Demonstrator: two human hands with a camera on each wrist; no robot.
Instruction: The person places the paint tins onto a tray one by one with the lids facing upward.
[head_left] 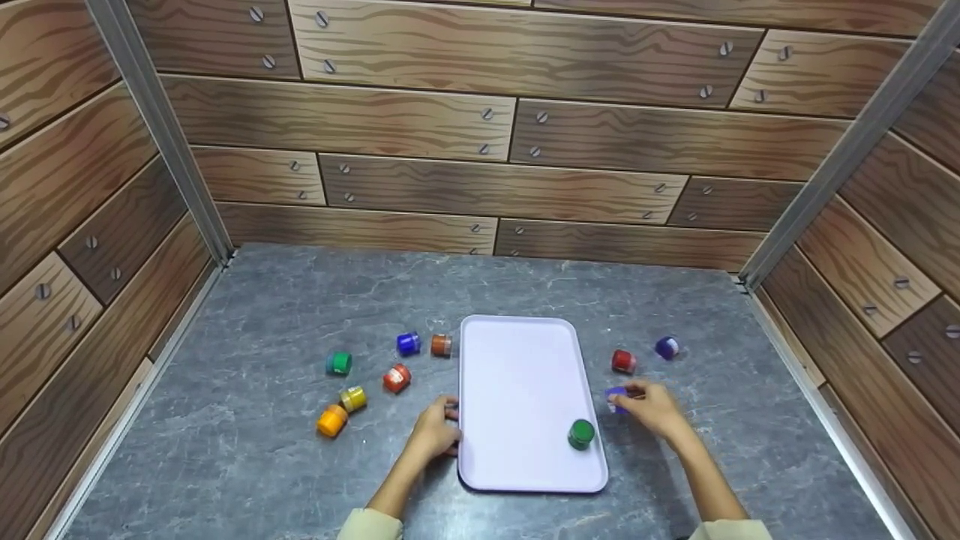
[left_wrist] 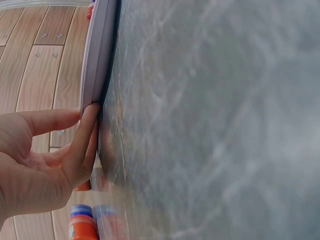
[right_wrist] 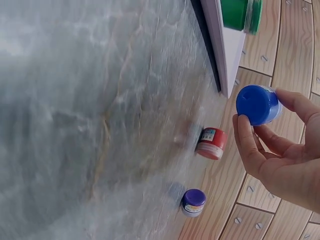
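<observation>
The right hand (head_left: 654,409) pinches a small blue-lidded paint pot (right_wrist: 257,104) between thumb and fingertips, its grip closed round the pot's sides with the round lid facing outward. The pot is held just off the grey marbled surface (head_left: 300,465), right beside the right long edge of the pale lilac rectangular plastic tray (head_left: 517,375). From this grip the tray lies to the left, its long axis running away from the person, so the right hand is by far the nearer hand to the pot and to that edge. A green-lidded pot (head_left: 581,433) already stands inside the tray near its near right corner, close to the held pot. The left hand (head_left: 435,433) rests with nearly straight fingers (left_wrist: 86,135) against the tray's left edge, gripping nothing. A red pot (head_left: 622,361) and a purple pot (head_left: 666,346) lie on the surface beyond the right hand.
</observation>
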